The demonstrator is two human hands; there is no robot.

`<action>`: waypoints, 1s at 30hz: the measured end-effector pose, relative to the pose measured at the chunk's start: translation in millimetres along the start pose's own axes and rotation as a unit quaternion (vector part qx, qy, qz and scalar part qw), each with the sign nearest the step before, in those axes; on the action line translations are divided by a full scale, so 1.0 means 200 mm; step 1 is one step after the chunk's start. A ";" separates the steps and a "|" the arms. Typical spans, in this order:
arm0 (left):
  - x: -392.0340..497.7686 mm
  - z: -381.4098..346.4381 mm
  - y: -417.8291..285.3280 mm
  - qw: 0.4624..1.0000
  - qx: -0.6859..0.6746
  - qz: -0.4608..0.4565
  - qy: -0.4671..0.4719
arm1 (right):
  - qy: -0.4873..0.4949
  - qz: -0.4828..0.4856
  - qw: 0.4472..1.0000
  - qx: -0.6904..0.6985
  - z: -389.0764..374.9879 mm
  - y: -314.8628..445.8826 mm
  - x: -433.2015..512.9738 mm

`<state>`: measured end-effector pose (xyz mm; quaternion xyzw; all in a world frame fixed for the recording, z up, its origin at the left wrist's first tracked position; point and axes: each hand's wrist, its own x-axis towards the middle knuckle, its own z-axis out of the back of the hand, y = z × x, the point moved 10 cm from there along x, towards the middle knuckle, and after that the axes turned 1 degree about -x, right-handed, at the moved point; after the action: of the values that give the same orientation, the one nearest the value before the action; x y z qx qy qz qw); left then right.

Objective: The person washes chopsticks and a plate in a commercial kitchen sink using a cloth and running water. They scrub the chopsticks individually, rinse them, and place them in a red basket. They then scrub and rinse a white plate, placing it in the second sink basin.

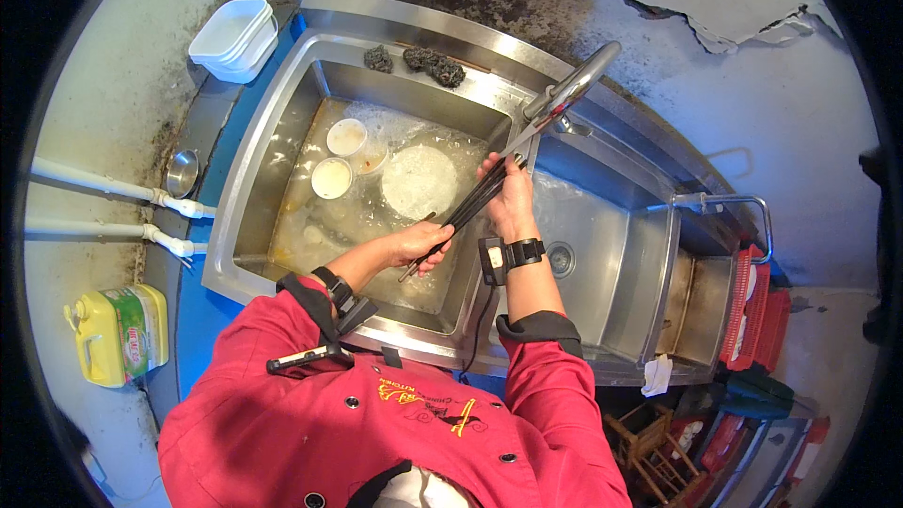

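A bundle of dark chopsticks slants over the divider between two steel sink basins. My left hand grips its lower end above the left basin. Around its upper end, my right hand is closed, just under the spout of the chrome faucet, and water seems to run onto the bundle. Cloudy water fills part of the left basin. In it lie a round pale dish, a small white cup and another white cup, with further items blurred under the water.
Black scouring pads lie on the sink's back ledge. Stacked white tubs stand at the back left, a yellow jug at the lower left. The right basin has a drain. Red plastic baskets stand at the far right, beyond a second faucet.
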<state>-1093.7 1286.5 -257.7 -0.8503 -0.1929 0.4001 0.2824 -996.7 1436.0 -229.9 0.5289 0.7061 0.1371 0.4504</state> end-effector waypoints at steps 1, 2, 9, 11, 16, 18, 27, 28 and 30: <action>0.01 0.01 0.02 1.000 0.004 -0.003 -0.002 | 0.007 0.024 1.000 0.007 0.00 0.03 0.01; 0.02 0.02 0.03 1.000 0.013 -0.014 -0.017 | 0.011 0.015 0.999 0.043 -0.01 0.03 0.01; -0.01 0.05 -0.02 0.980 0.116 -0.129 -0.093 | 0.002 0.084 0.995 -0.062 -0.06 0.07 0.01; -0.03 0.04 -0.02 0.981 0.110 -0.128 -0.095 | -0.024 0.080 0.994 -0.067 -0.05 0.06 0.00; -0.06 0.07 0.01 0.983 0.111 -0.076 -0.122 | -0.045 0.045 0.996 -0.069 -0.04 0.03 -0.06; -0.07 0.07 0.02 0.985 0.098 -0.058 -0.126 | -0.015 0.041 0.997 -0.061 -0.06 0.00 -0.08; -0.03 0.06 -0.04 0.988 0.002 -0.058 -0.145 | 0.034 0.062 0.921 -0.384 0.05 -0.16 -0.15; -0.03 0.09 -0.05 0.986 -0.020 -0.062 -0.152 | 0.031 0.053 0.897 -0.438 0.10 -0.15 -0.14; -0.02 0.11 -0.08 0.986 -0.032 -0.076 -0.146 | 0.025 0.033 0.913 -0.406 0.18 -0.14 -0.13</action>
<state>-1115.4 1303.8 -255.3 -0.7741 -0.3093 0.4909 0.2533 -985.5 1391.7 -255.5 0.3200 0.5824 0.4399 0.6041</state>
